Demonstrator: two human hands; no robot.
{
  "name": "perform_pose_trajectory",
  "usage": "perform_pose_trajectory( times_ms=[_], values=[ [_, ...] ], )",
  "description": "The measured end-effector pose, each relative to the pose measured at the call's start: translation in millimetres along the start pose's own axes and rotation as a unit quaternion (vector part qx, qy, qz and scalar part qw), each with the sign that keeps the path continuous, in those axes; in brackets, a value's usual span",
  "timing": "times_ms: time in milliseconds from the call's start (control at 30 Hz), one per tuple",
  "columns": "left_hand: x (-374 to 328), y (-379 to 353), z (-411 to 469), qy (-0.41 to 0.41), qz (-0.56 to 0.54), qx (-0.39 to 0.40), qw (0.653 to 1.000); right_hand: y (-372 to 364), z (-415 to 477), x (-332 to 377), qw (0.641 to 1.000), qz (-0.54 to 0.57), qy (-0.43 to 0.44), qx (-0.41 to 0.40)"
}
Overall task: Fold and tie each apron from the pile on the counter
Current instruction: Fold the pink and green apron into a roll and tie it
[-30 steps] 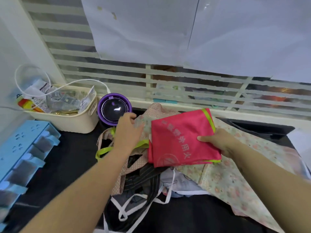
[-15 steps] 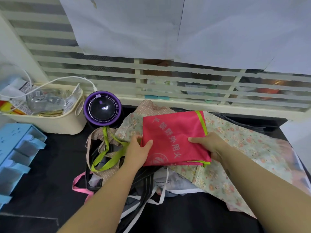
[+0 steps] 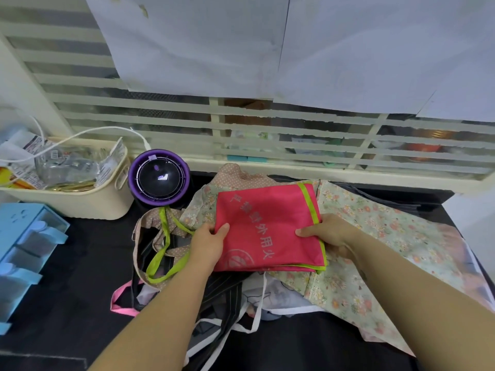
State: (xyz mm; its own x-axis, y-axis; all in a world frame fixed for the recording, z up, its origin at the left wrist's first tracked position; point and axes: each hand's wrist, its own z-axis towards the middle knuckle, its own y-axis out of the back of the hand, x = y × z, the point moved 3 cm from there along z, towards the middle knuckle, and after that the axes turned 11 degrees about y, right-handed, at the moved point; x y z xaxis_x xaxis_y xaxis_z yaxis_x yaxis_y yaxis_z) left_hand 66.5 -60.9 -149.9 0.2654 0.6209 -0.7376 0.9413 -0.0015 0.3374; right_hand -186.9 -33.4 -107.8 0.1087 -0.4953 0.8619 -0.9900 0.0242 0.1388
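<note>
Open counter lying at the left front, clutter crowding the rest

Bare black counter [image 3: 80, 277] is lying open between the blue drawer unit [image 3: 24, 236] and the apron pile [image 3: 375, 236]. A cream basket [image 3: 80, 204] and a purple round device [image 3: 159, 180] are blocking the back left, while loose straps [image 3: 166, 236] are trailing off the pile's left side.

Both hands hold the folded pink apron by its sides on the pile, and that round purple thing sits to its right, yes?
Not quite. The head view shows the round purple thing to the left of the folded pink apron, beside the cream basket. The left hand and right hand do hold the apron by its sides on the pile.
</note>
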Motion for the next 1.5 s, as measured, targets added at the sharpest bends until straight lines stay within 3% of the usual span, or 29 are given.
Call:
perform_pose_trajectory(
  times_ms=[133,200,267,333,433,667,733,833,867,933,1033,1233,1367,1500],
  values=[
    [-14.1,9.2,-9.1,-0.041,-0.025,-0.014,0.999,6.6,-8.6,22.2,0.997,-0.030,0.060,0.032],
    [-33.3,23.0,-22.6,-0.129,0.011,-0.064,0.990,11.5,-20.3,47.0,0.986,-0.090,0.138,0.013],
    [-59.0,39.2,-41.1,-0.257,0.095,-0.115,0.955,13.4,-35.9,77.0,0.957,-0.168,0.235,-0.002],
    [-87.8,50.4,-63.5,-0.388,0.182,-0.119,0.896,11.0,-51.7,105.4,0.910,-0.244,0.334,0.002],
    [-123.0,58.0,-94.7,-0.557,0.288,-0.122,0.769,5.6,-70.3,130.0,0.829,-0.312,0.465,0.009],
    [-134.3,47.5,-113.0,-0.726,0.391,-0.086,0.559,6.9,-84.2,120.0,0.589,-0.397,0.703,-0.032],
    [-110.6,34.5,-110.0,-0.744,0.394,-0.066,0.535,14.4,-76.7,98.9,0.531,-0.450,0.716,-0.057],
    [-58.8,0.9,-90.0,-0.712,0.432,-0.036,0.552,27.4,-51.4,43.0,0.490,-0.596,0.636,-0.035],
    [-43.5,-11.4,-83.9,-0.699,0.443,-0.021,0.561,30.3,-43.7,21.0,0.493,-0.654,0.573,-0.017],
    [-21.8,-33.2,-76.7,-0.671,0.454,0.018,0.586,37.2,-39.8,-17.2,0.538,-0.716,0.444,0.034],
    [-13.3,-51.8,-79.6,-0.630,0.452,0.034,0.630,35.6,-62.5,-33.8,0.591,-0.711,0.379,0.042],
    [-19.1,-68.5,-84.6,-0.591,0.440,0.034,0.675,-14.2,-83.8,-45.4,0.653,-0.643,0.399,-0.013],
    [-14.9,-71.5,-87.4,-0.588,0.449,0.045,0.671,-2.9,-63.6,-48.6,0.662,-0.631,0.399,-0.068],
    [-7.3,-61.8,-74.9,-0.586,0.456,0.037,0.669,16.4,-60.4,-45.9,0.653,-0.635,0.409,-0.056]
  ],
)
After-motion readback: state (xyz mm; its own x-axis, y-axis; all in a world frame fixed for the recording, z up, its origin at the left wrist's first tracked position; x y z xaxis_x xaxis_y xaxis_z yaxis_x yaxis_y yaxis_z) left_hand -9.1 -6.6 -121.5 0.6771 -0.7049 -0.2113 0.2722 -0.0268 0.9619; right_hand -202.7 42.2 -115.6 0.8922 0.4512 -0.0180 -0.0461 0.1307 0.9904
